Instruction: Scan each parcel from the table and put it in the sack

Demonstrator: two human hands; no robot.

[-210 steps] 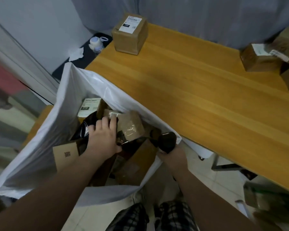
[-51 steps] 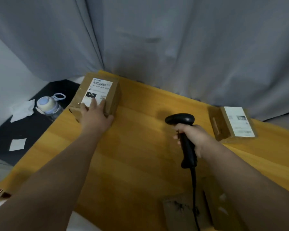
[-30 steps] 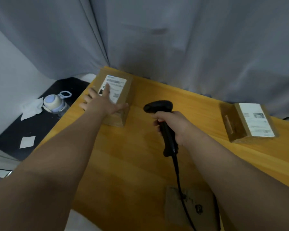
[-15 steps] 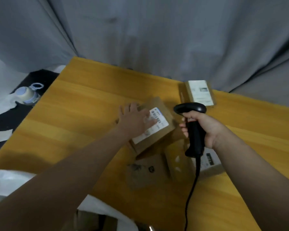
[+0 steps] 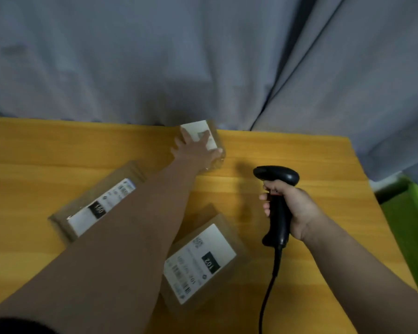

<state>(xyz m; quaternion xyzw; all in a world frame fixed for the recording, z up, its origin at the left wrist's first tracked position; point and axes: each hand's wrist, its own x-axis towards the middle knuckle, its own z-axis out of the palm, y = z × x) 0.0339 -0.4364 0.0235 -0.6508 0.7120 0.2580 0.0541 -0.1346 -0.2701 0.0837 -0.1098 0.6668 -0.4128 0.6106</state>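
The left hand [image 5: 198, 150] reaches to the back edge of the table [image 5: 58, 145] and lies with spread, straight fingers on the white label of a small cardboard parcel [image 5: 216, 137], its thumb along the parcel's near right corner; whether it presses or lifts cannot be told. The right hand [image 5: 291, 208] is wrapped round the handle of a black barcode scanner [image 5: 276, 177], held upright above the right half of the table, head pointing left and apart from that parcel. The scanner's cable [image 5: 267, 292] hangs down to the near edge. The left forearm [image 5: 143, 225] crosses over two more parcels nearer the person: a parcel labelled 110 [image 5: 94, 206] left of it and a parcel labelled 102 [image 5: 203, 259] right of it, each partly hidden under the arm. The 102 parcel sits just beside the cable. Bare wood shows along the left back part and between the scanner and the right edge. A grey curtain [image 5: 155, 56] hangs right behind the back edge; a green object [image 5: 415, 227] lies beyond the right edge.
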